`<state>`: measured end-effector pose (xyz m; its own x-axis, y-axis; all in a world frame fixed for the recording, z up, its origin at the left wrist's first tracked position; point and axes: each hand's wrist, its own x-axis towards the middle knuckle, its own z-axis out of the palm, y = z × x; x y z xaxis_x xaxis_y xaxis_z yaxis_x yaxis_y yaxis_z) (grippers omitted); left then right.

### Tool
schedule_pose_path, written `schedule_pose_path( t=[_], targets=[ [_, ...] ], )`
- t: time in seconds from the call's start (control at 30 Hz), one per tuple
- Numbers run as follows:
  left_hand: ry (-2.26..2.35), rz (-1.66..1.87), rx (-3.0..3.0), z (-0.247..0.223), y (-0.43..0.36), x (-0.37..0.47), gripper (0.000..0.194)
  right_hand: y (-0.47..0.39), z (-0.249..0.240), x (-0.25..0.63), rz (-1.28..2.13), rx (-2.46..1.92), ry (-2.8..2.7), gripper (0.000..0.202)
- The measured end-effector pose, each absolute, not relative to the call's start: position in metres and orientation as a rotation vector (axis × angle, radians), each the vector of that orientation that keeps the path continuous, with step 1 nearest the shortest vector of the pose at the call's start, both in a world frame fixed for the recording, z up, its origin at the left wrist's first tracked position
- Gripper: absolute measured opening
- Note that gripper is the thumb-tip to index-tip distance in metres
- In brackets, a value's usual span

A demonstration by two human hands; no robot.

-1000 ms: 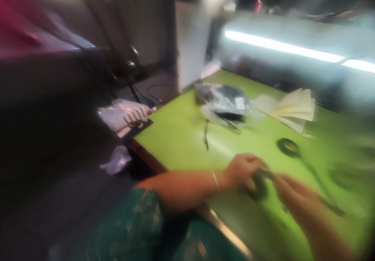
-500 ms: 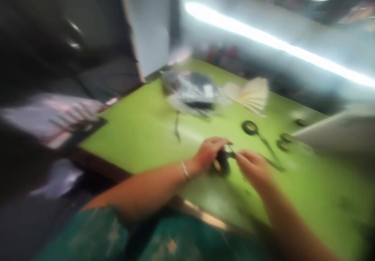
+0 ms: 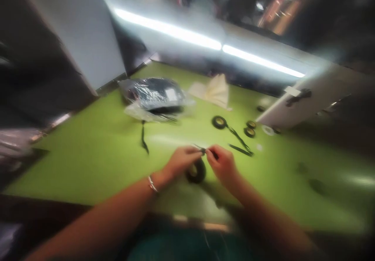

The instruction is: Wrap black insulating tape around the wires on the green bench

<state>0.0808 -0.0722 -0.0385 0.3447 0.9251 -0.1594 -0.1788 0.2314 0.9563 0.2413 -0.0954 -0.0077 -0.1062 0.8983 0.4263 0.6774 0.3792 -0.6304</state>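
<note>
In the head view, my left hand (image 3: pixel 185 158) and my right hand (image 3: pixel 221 160) meet above the table, fingertips pinched close together. Between them is a small dark piece (image 3: pixel 202 150) with a thin strand poking out to the left; blur hides its details. A roll of black tape (image 3: pixel 197 171) with a yellowish core hangs upright just under the left fingertips. Something dark, like a cable end (image 3: pixel 215 155), shows inside the curled right fingers. Beyond the right hand, a bundle of thin black cables (image 3: pixel 238 136) lies beside another black tape roll (image 3: pixel 219 122).
The green table (image 3: pixel 102 144) carries a clear plastic bag (image 3: pixel 155 93) of dark items and a black strip (image 3: pixel 143 138). Farther back lies cream folded paper (image 3: pixel 216 91). Two small tape rolls (image 3: pixel 250 129) and a white ring (image 3: pixel 267 130) sit near the white panel (image 3: pixel 310 97) at right.
The view has swung to the right, so the table items appear farther left. Both hands still pinch the small piece, fingertips now closer together, with the tape roll hanging below.
</note>
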Motion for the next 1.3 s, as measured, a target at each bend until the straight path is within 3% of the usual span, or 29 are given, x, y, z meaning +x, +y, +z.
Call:
schedule_pose_path(
  t=[0.37,0.57,0.77,1.1,1.3],
  targets=[
    [0.886,0.938,0.961,-0.036,-0.074,0.082,0.013,-0.097,-0.028,0.241,-0.223,-1.306,-2.075,0.019],
    [0.865,0.981,0.947,-0.031,-0.078,0.079,0.019,-0.097,-0.031,0.241,-0.481,-1.244,-2.115,0.017],
    [0.95,0.964,0.941,-0.034,-0.079,0.079,0.039,-0.096,-0.03,0.242,-0.561,-1.101,-2.212,0.021],
    [1.028,0.901,1.09,-0.041,-0.071,0.074,0.034,-0.096,-0.02,0.241,-0.231,-1.219,-2.201,0.015],
    [0.993,0.93,1.066,-0.04,-0.071,0.076,0.038,-0.097,-0.016,0.24,-0.369,-1.223,-2.226,0.023]
  ],
)
